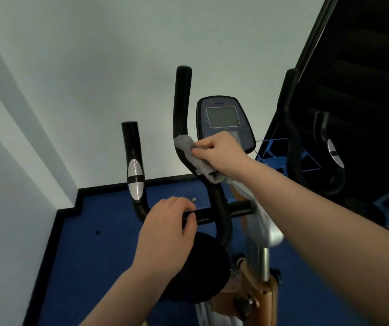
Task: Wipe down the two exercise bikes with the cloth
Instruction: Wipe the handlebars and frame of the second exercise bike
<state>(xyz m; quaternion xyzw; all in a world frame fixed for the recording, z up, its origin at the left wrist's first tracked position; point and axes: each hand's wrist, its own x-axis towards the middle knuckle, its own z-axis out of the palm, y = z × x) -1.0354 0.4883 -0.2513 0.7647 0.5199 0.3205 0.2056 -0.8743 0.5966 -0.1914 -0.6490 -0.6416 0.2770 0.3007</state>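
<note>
Saddle (195, 267), black, lowest in view on the nearer bike's orange frame (262, 300); untouched by either hand.

Left hand (165, 234), closed over the black crossbar (214, 214) with fingers curled across its top, thumb hidden; it holds nothing else, and the grasp looks meant to brace the handlebar while the other hand rubs.

Right hand (221, 152), fingers pinched shut on the grey cloth (195, 158), which is folded around the bend of the inner black handlebar tube (182, 109) so that the fabric bears on more than one side of it (the wiping in hand, by my reading).

Outer grip (134, 165), with its silver sensor pad, stands bare to the left, well apart from the cloth.

Console (224, 121), grey screen, just behind the right hand.

Second bike's handlebar (329, 147), farther right against the dark surface; no cloth near it, so probably yet to be wiped.
</note>
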